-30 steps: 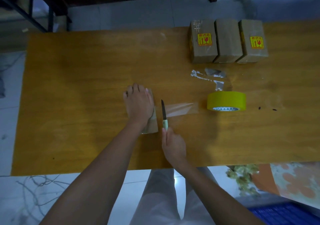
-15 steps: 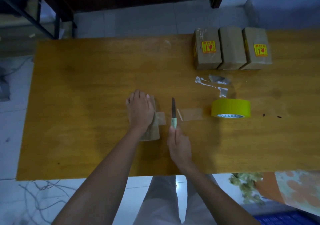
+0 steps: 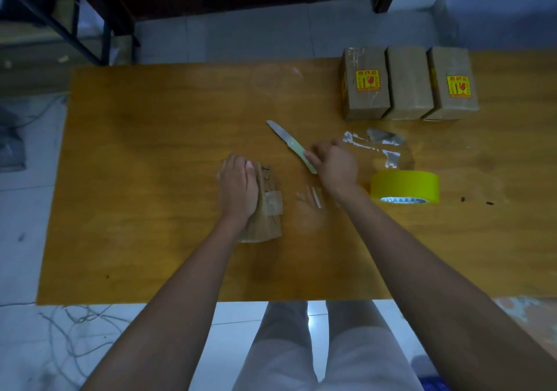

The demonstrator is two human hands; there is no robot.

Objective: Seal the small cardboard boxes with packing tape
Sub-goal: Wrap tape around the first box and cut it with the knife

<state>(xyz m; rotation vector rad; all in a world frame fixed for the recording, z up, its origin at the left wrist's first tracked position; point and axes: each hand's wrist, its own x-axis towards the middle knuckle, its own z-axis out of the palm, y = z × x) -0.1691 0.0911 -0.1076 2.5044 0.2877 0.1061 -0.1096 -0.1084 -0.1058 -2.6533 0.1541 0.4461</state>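
Observation:
A small cardboard box (image 3: 266,210) lies on the wooden table (image 3: 150,179) with a cut strip of clear tape hanging over its right side. My left hand (image 3: 238,187) rests flat on top of the box. My right hand (image 3: 334,163) grips the pale green handle of a knife (image 3: 291,143), whose blade points up and to the left, away from the box. A yellow tape roll (image 3: 404,186) stands just right of my right hand. The roll's loose clear end (image 3: 315,196) lies on the table between box and roll.
Three taped cardboard boxes (image 3: 408,85) stand in a row at the table's far right; two carry yellow and red stickers. Crumpled clear tape scraps (image 3: 373,143) lie in front of them. Loose wires lie on the floor at the lower left.
The tape between box and roll was cut; a short end stays on the box. My right hand has moved the knife up and to the right, away from the box.

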